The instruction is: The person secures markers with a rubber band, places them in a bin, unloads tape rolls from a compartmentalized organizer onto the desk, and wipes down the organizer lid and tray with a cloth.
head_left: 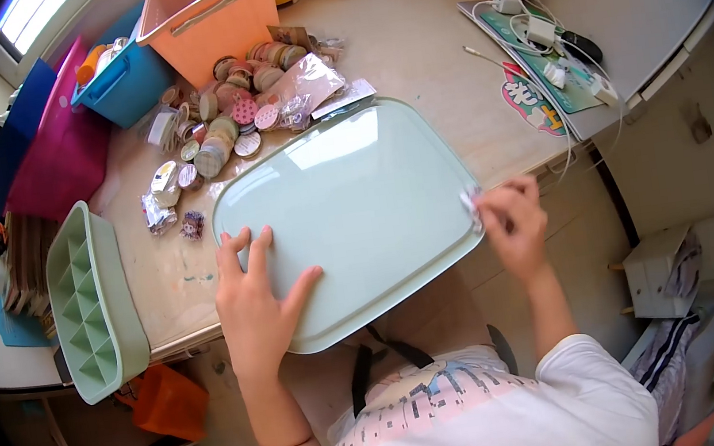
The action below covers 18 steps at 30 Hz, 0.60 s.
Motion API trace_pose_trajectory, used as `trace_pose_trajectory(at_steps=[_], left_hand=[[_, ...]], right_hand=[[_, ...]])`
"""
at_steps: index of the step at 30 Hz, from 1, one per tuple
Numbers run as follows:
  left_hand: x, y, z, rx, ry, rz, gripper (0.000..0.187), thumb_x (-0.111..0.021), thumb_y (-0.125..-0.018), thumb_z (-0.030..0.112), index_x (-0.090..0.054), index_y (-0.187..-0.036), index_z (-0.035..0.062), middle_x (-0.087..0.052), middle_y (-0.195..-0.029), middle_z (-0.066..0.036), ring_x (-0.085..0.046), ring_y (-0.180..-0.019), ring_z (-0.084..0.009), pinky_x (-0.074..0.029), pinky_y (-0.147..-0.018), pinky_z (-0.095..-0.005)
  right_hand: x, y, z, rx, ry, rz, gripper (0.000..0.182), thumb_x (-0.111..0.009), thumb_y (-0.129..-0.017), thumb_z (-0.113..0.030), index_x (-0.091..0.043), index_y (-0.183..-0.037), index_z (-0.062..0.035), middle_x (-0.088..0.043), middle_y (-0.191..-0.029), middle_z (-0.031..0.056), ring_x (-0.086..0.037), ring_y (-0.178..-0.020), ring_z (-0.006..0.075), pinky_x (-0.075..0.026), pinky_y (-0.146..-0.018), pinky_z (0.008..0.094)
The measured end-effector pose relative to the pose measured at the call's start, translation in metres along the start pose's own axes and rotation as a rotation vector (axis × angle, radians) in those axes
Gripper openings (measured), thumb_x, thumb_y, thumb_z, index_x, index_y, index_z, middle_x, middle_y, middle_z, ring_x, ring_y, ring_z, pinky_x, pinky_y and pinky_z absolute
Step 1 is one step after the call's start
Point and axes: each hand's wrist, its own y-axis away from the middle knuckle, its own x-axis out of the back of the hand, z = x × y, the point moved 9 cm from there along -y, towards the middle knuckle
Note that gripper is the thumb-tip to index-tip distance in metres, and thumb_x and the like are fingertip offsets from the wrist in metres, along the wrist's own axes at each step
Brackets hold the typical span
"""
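A pale green plastic lid (354,197) with rounded corners lies at the front of the desk, its near edge reaching out over my lap. My left hand (255,298) rests on its left side, fingers and thumb spread flat. At the lid's right edge, my right hand (513,222) pinches a small crumpled white wipe (471,207) against the rim. Motion blurs the wipe and fingertips a little, and the fingers partly cover it.
Behind the lid lie several washi tape rolls (215,156) and small packets. An orange bin (213,27), a blue basket (127,91) and a green divided tray (108,298) stand leftward. White cables (540,29) lie on books at the right.
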Motion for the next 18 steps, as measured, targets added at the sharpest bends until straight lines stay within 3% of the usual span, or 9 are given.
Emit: trace_pose_trajectory(at_steps=[6, 10, 12, 13, 18], left_hand=[[0.001, 0.0, 0.0, -0.009, 0.004, 0.007, 0.064, -0.088, -0.078, 0.038, -0.066, -0.128, 0.004, -0.06, -0.134, -0.02, -0.055, -0.132, -0.049, -0.053, -0.097, -0.0527], [0.003, 0.001, -0.003, 0.003, 0.012, 0.021, 0.064, -0.088, -0.078, 0.037, -0.066, -0.128, 0.0039, -0.06, -0.133, -0.021, -0.055, -0.132, -0.0494, -0.053, -0.097, -0.0528], [0.001, 0.001, -0.002, -0.015, 0.004, 0.019, 0.064, -0.088, -0.077, 0.037, -0.067, -0.127, 0.0038, -0.06, -0.133, -0.021, -0.055, -0.133, -0.0498, -0.052, -0.098, -0.0527], [0.002, 0.001, -0.001, -0.008, 0.0, 0.013, 0.065, -0.089, -0.076, 0.037, -0.067, -0.127, 0.0037, -0.06, -0.134, -0.022, -0.055, -0.133, -0.0498, -0.052, -0.098, -0.0525], [0.004, 0.001, 0.0, -0.031, 0.021, 0.036, 0.067, -0.089, -0.076, 0.038, -0.067, -0.128, 0.0023, -0.06, -0.135, -0.021, -0.055, -0.133, -0.0497, -0.052, -0.099, -0.0521]], right_hand=[[-0.022, -0.042, 0.01, -0.217, -0.165, -0.109, 0.016, -0.078, -0.086, -0.004, -0.079, -0.101, -0.0081, -0.072, -0.085, 0.0072, -0.063, -0.086, 0.0231, -0.054, -0.072, 0.0366], [0.002, -0.035, -0.02, -0.167, -0.01, -0.107, 0.02, -0.075, -0.086, 0.001, -0.08, -0.103, -0.0085, -0.069, -0.087, 0.0126, -0.066, -0.079, 0.0271, -0.054, -0.068, 0.0363], [0.008, -0.022, -0.019, -0.323, 0.061, -0.317, 0.021, -0.073, -0.086, 0.003, -0.08, -0.103, -0.0079, -0.069, -0.088, 0.014, -0.065, -0.078, 0.0283, -0.054, -0.069, 0.0371], [0.007, -0.022, -0.02, -0.339, 0.055, -0.319, 0.02, -0.072, -0.086, 0.002, -0.08, -0.102, -0.0072, -0.07, -0.086, 0.016, -0.065, -0.079, 0.0309, -0.053, -0.071, 0.0397], [-0.044, -0.076, 0.005, -0.18, 0.062, -0.331, 0.021, -0.068, -0.087, -0.002, -0.08, -0.102, -0.0083, -0.068, -0.081, 0.0206, -0.063, -0.08, 0.0357, -0.053, -0.075, 0.0432]])
